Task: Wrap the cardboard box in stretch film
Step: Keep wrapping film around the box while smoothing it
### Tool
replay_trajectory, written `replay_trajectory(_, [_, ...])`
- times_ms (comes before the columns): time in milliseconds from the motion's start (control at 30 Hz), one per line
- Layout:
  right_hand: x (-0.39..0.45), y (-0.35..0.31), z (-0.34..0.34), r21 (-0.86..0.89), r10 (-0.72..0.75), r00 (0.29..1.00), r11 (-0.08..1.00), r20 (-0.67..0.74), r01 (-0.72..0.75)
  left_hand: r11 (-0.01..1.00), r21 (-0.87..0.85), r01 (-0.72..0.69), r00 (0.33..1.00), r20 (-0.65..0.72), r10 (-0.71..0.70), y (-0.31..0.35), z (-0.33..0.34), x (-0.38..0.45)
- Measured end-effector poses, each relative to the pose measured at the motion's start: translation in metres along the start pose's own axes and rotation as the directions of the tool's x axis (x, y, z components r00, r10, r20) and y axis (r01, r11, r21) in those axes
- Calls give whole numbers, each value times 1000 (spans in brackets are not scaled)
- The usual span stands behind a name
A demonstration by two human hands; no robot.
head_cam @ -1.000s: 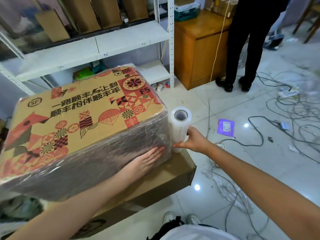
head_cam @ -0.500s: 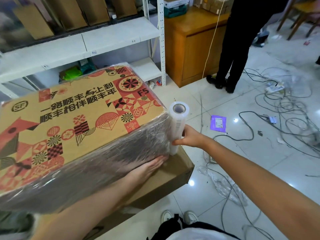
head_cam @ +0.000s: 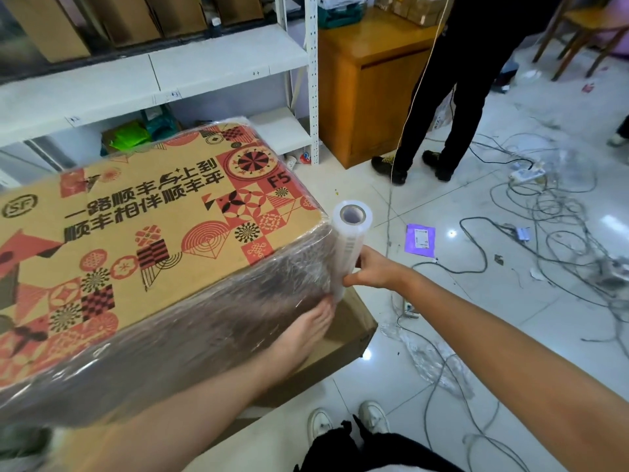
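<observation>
A large cardboard box (head_cam: pixel 136 233) with red and black patterns and printed characters lies on a flat brown carton (head_cam: pixel 354 332). Its near side is covered in layers of stretch film (head_cam: pixel 221 321). My left hand (head_cam: pixel 306 328) presses flat against that filmed side near the right corner, fingers straight. My right hand (head_cam: pixel 369 270) grips an upright roll of stretch film (head_cam: pixel 349 240) held against the box's right corner.
White metal shelving (head_cam: pixel 204 73) with boxes stands behind. A wooden cabinet (head_cam: pixel 367 90) and a standing person in black (head_cam: pixel 452 90) are at the back right. Tangled cables (head_cam: pixel 544 240), a purple packet (head_cam: pixel 420 238) and crumpled film (head_cam: pixel 429 362) lie on the tiled floor.
My left hand has slid lower and further right along the filmed side toward the corner. The roll stays at the corner in my right hand.
</observation>
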State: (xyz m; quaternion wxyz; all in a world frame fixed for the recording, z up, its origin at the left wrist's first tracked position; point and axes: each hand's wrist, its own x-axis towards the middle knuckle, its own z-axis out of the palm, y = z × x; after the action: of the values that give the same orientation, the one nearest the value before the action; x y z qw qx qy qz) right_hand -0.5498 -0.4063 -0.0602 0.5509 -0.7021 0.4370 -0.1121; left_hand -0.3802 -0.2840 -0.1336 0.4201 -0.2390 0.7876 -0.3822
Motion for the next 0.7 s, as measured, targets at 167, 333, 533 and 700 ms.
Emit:
replay_trajectory(167, [4,1,-5,-44,-23,999,999,37,25,998,-59,5,997,-72,-9,-20,-19,-2])
replay_trajectory(333, [11,-6,-17,-147,-156,949,968,273,201,1000,0,-27,999,-45,27,-24,-25,-15])
replay_trajectory(533, [21,-2,-20,-223,-299,872,888,388,403,996,-85,34,992,124,-24,-23,-47,-22])
replay_trajectory(700, [29,-2,-21,-113,-300,843,916,446,386,947,-274,171,951,296,-86,-32,-71,-11])
